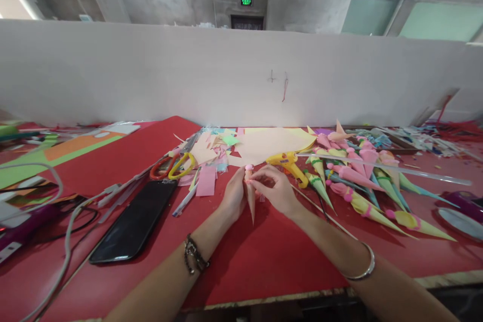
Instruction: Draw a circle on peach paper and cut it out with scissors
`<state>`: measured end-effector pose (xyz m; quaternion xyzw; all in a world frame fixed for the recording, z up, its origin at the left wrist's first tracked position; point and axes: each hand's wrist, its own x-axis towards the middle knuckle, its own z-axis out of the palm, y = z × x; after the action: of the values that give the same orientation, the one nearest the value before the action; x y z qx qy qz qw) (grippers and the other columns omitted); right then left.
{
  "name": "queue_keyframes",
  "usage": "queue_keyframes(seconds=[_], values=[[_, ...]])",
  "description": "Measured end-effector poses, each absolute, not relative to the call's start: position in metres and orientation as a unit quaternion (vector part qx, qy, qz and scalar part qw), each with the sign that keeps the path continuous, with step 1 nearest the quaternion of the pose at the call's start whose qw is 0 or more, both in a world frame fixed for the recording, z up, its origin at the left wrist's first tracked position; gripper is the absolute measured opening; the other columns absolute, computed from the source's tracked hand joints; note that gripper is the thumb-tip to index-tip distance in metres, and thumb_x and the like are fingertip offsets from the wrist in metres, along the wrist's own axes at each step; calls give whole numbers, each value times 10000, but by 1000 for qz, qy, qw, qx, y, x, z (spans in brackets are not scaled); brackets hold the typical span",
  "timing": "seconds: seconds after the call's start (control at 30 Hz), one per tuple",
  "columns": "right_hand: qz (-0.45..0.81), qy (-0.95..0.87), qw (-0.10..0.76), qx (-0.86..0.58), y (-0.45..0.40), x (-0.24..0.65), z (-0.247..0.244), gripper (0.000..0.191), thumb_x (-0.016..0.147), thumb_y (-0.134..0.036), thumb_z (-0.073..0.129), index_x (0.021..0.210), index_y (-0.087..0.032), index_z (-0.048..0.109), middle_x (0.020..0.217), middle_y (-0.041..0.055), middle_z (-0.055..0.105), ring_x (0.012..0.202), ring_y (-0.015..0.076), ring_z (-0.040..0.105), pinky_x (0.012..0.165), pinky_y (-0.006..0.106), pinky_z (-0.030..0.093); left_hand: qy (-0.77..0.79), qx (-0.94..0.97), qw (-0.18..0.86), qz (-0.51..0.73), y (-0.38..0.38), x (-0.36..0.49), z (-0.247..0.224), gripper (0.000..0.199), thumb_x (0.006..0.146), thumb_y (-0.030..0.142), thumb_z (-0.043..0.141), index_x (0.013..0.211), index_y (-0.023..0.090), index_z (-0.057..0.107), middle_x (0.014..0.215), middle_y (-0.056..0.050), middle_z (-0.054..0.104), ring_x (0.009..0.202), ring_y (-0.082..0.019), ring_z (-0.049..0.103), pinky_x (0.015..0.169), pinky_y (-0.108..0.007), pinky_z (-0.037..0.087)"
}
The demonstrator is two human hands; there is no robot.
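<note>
A peach paper cone (251, 204) with a pink ball at its top hangs point down between my hands, over the red tabletop. My left hand (234, 193) is closed around its left side. The fingertips of my right hand (276, 188) pinch at its upper part, just under the pink ball. What small detail lies under those fingertips is hidden. Just beyond my right hand lies a yellow glue gun (289, 163) with a long clear glue stick (377, 163) in its back. Several finished-looking paper cones (356, 173) in pink, yellow, green and blue are heaped to the right.
A black phone (136, 221), orange and yellow scissors (175, 167), a pen (185, 200) and pink paper pieces (206, 181) lie left. Cream paper sheets (273, 143) lie behind my hands. A white cable (70, 241) crosses the left side. A white partition (169, 75) closes the back.
</note>
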<state>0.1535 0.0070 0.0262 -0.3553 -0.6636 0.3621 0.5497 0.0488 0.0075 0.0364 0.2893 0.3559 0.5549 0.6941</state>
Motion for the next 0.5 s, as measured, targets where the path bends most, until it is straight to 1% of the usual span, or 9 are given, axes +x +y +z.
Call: queue_keyframes(seconds=[0.13,0.3,0.4,0.5], values=[[359,-670,539,-363,7,153,26,55,697,-200,577,715,-204,629,753,17,532,727,140,541,620,241,455,357,287,688,563,8,48,35,117,729,281,503,733,166,522,508,31,491,433,-110,500,410,-217,406],[372,-667,540,-355,7,153,28,81,717,-208,557,730,-200,636,772,20,523,737,135,532,614,232,448,346,277,691,570,8,47,36,138,747,281,485,808,166,534,510,38,489,431,-105,495,439,-223,424],[365,-670,543,-351,7,153,29,90,729,-195,547,718,-189,636,762,17,515,733,128,525,616,229,442,340,270,692,576,8,48,37,124,736,259,503,810,166,536,479,56,457,414,-88,471,455,-214,425],[364,-671,547,-343,9,153,27,66,721,-179,559,724,-186,625,767,14,519,725,124,527,629,232,444,332,275,692,579,8,48,38,121,727,250,505,809,166,536,495,47,482,435,-96,493,463,-219,430]])
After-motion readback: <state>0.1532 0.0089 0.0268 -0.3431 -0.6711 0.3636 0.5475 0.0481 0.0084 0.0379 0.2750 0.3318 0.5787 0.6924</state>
